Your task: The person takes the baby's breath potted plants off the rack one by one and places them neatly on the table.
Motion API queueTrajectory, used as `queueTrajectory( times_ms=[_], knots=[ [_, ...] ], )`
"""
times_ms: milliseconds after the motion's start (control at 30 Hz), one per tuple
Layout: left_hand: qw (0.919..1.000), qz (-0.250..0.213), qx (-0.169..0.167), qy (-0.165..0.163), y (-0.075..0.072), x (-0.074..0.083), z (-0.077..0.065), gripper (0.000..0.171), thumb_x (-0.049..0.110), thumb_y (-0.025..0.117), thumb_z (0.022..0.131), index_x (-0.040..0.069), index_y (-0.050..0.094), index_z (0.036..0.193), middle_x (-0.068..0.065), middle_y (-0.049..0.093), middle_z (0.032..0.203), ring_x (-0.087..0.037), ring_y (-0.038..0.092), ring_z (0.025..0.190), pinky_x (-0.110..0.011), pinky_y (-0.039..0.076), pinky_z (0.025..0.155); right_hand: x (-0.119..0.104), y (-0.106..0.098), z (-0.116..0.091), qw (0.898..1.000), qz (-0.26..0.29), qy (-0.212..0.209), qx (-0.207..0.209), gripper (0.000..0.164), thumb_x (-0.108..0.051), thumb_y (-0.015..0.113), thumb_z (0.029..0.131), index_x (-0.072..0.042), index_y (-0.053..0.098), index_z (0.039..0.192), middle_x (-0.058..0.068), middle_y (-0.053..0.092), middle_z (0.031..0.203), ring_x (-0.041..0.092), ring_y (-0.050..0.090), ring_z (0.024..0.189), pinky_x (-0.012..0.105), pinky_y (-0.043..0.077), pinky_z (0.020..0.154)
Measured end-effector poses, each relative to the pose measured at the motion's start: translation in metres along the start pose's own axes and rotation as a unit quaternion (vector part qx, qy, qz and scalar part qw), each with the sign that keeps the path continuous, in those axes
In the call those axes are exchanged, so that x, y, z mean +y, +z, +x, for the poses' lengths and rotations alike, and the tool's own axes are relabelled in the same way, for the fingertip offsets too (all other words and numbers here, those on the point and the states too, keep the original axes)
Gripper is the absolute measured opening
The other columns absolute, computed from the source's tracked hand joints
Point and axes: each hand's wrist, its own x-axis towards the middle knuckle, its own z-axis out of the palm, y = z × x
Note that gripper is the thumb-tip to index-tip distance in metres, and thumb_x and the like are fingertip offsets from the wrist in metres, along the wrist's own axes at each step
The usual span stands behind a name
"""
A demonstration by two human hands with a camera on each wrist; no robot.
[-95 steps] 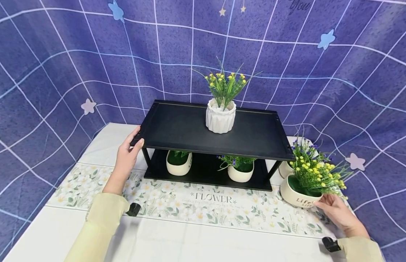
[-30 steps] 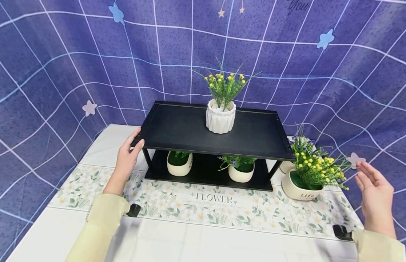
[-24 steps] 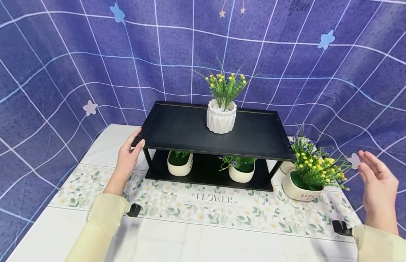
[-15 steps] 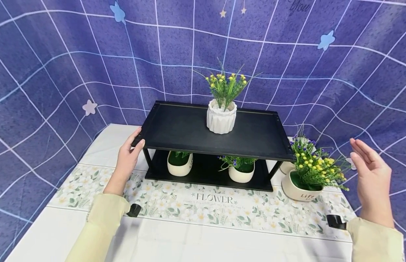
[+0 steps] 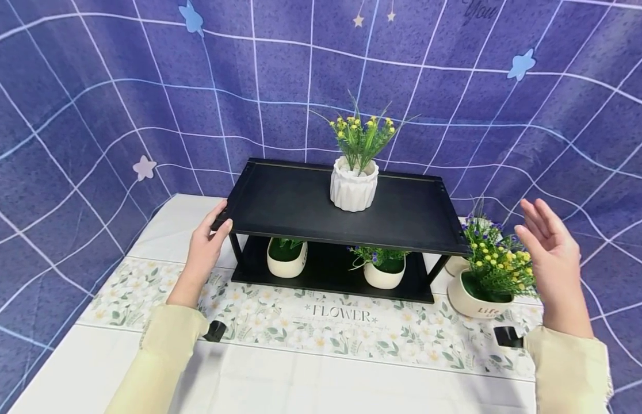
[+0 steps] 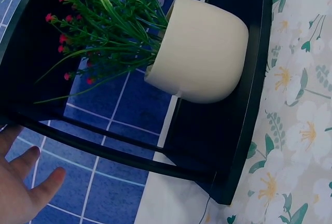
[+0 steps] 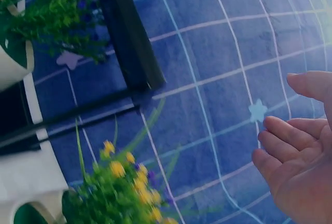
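A black two-tier shelf stands across the table. My left hand holds the front left corner of its top board between thumb and index finger. In the left wrist view its other fingers extend loosely beside the shelf. Raised at the right, my right hand has its fingers extended and nothing in them. It partly overlaps a cream pot marked "Life" with yellow flowers. A white ribbed pot with yellow flowers sits on the top board.
Two cream pots, one left and one right, stand on the lower board. Behind the "Life" pot, another pot with blue-purple flowers is partly hidden. A floral runner crosses the white table; purple cloth hangs behind.
My right hand has let go of the "Life" pot, drawn back to the right, then risen and moved left. The left hand has stayed on the shelf corner.
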Motion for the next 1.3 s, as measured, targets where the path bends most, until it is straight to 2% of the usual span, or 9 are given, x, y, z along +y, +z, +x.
queueTrajectory(
  times_ms=[100, 267, 467, 633, 767, 933, 1033, 1167, 1300],
  knots=[
    [1.0000, -0.001, 0.001, -0.002, 0.001, 0.000, 0.000, 0.050, 0.014, 0.051, 0.100, 0.004, 0.038, 0.148, -0.014, 0.038, 0.154, -0.029, 0.036, 0.140, -0.001, 0.036, 0.085, 0.004, 0.010, 0.004, 1.000, -0.010, 0.003, -0.023, 0.061, 0.001, 0.058, 0.094, -0.004, 0.033, 0.150, -0.006, 0.056, 0.141, -0.001, 0.052, 0.126, 0.009, 0.039, 0.103],
    [1.0000, 0.005, 0.004, -0.003, 0.001, 0.001, 0.000, 0.050, 0.014, 0.050, 0.101, 0.004, 0.038, 0.148, -0.014, 0.039, 0.153, -0.028, 0.036, 0.140, -0.001, 0.036, 0.086, 0.011, 0.029, 0.012, 0.996, -0.068, 0.016, -0.055, 0.062, -0.005, 0.058, 0.095, -0.004, 0.030, 0.151, -0.003, 0.050, 0.147, 0.000, 0.048, 0.131, 0.007, 0.038, 0.102],
    [1.0000, 0.007, 0.002, 0.002, 0.001, 0.002, 0.000, 0.050, 0.014, 0.049, 0.101, 0.002, 0.037, 0.148, -0.015, 0.038, 0.154, -0.031, 0.035, 0.140, -0.001, 0.035, 0.085, 0.021, 0.049, 0.024, 0.984, -0.151, 0.035, -0.092, 0.066, -0.012, 0.057, 0.097, -0.002, 0.024, 0.153, 0.010, 0.038, 0.155, 0.004, 0.043, 0.136, 0.006, 0.038, 0.101],
    [0.9999, 0.012, -0.003, -0.002, 0.000, 0.003, -0.001, 0.051, 0.015, 0.049, 0.101, 0.004, 0.036, 0.149, -0.013, 0.036, 0.155, -0.030, 0.035, 0.141, -0.002, 0.035, 0.087, 0.029, 0.063, 0.031, 0.971, -0.201, 0.041, -0.120, 0.068, -0.014, 0.059, 0.097, -0.002, 0.023, 0.153, 0.021, 0.033, 0.154, 0.016, 0.038, 0.142, 0.009, 0.038, 0.104],
    [0.9999, 0.016, -0.003, -0.002, 0.000, 0.002, 0.000, 0.051, 0.016, 0.049, 0.101, 0.004, 0.036, 0.149, -0.015, 0.036, 0.155, -0.031, 0.035, 0.140, -0.004, 0.035, 0.086, 0.033, 0.070, 0.035, 0.960, -0.240, 0.041, -0.139, 0.070, -0.016, 0.060, 0.096, -0.002, 0.022, 0.153, 0.021, 0.035, 0.154, 0.027, 0.035, 0.143, 0.007, 0.034, 0.106],
    [0.9999, 0.013, 0.004, -0.002, 0.000, 0.002, -0.001, 0.051, 0.015, 0.049, 0.101, 0.003, 0.037, 0.149, -0.015, 0.036, 0.155, -0.031, 0.035, 0.140, -0.004, 0.035, 0.085, 0.033, 0.074, 0.038, 0.951, -0.262, 0.040, -0.159, 0.073, -0.018, 0.062, 0.096, -0.003, 0.021, 0.154, 0.020, 0.035, 0.154, 0.034, 0.032, 0.143, 0.004, 0.031, 0.105],
    [0.9999, 0.011, 0.007, -0.003, 0.000, -0.001, 0.001, 0.050, 0.015, 0.049, 0.101, 0.004, 0.037, 0.149, -0.012, 0.037, 0.155, -0.029, 0.035, 0.141, -0.004, 0.035, 0.085, 0.033, 0.076, 0.039, 0.944, -0.278, 0.037, -0.176, 0.074, -0.020, 0.062, 0.096, -0.006, 0.019, 0.155, 0.018, 0.033, 0.156, 0.035, 0.030, 0.144, 0.017, 0.031, 0.113],
    [0.9998, 0.016, 0.006, -0.005, 0.000, -0.019, 0.009, 0.051, 0.017, 0.050, 0.101, 0.009, 0.037, 0.149, -0.008, 0.036, 0.156, -0.025, 0.035, 0.142, -0.005, 0.035, 0.087, 0.034, 0.077, 0.039, 0.927, -0.319, 0.030, -0.196, 0.078, -0.024, 0.063, 0.095, -0.007, 0.018, 0.155, 0.018, 0.033, 0.156, 0.036, 0.030, 0.144, 0.042, 0.029, 0.115],
    [0.9997, 0.023, 0.000, -0.010, 0.000, -0.031, 0.014, 0.052, 0.020, 0.050, 0.101, 0.012, 0.036, 0.151, -0.007, 0.034, 0.157, -0.025, 0.034, 0.142, -0.008, 0.035, 0.090, 0.034, 0.078, 0.039, 0.911, -0.356, 0.033, -0.205, 0.082, -0.030, 0.064, 0.094, -0.006, 0.016, 0.155, 0.018, 0.033, 0.156, 0.037, 0.031, 0.143, 0.051, 0.028, 0.114]
  ],
)
